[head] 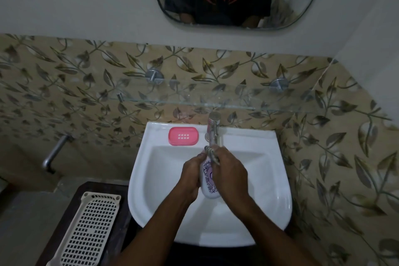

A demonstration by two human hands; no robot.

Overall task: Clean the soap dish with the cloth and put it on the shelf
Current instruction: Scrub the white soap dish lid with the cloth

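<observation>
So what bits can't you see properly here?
Head view only:
soap dish: its sides are covered by the left hand and right hand.
cloth: mostly hidden under the right hand.
tap: spout tip hidden behind the cloth; running water unclear.
basket: cut off by the bottom edge.

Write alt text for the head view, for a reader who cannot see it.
The left hand grips a white oval soap dish with a purple pattern over a white ceramic sink, while the right hand holds a grey striped cloth against the dish. A pink plastic tray lies on the sink's rim, below a glass shelf.
</observation>
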